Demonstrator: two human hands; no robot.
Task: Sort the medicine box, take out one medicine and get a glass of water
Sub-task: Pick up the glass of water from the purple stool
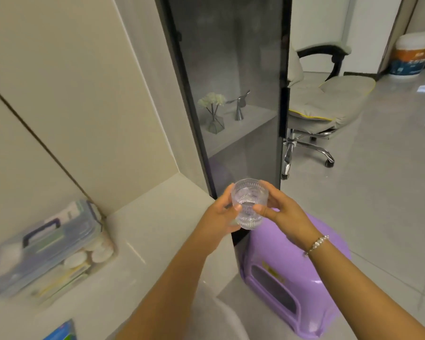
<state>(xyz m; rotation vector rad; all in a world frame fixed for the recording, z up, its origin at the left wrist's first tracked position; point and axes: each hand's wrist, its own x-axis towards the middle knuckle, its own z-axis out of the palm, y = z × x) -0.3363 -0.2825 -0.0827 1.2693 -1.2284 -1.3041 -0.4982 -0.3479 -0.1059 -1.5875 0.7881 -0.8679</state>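
Item: one small clear ribbed glass (pixel 248 203), upright, gripped between my left hand (pixel 219 213) and right hand (pixel 284 212), fingers curled round its sides, held in air right of the lidded medicine box (pixel 47 246) on the counter (pixel 157 217).

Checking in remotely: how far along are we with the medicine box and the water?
Looks done: the medicine box sits closed on the counter, and a blue packet lies near the frame's bottom edge, possibly the chosen medicine. In hand: the left hand and right hand both hold the ribbed glass. Left: whether it holds water is unclear; if empty, fill it.
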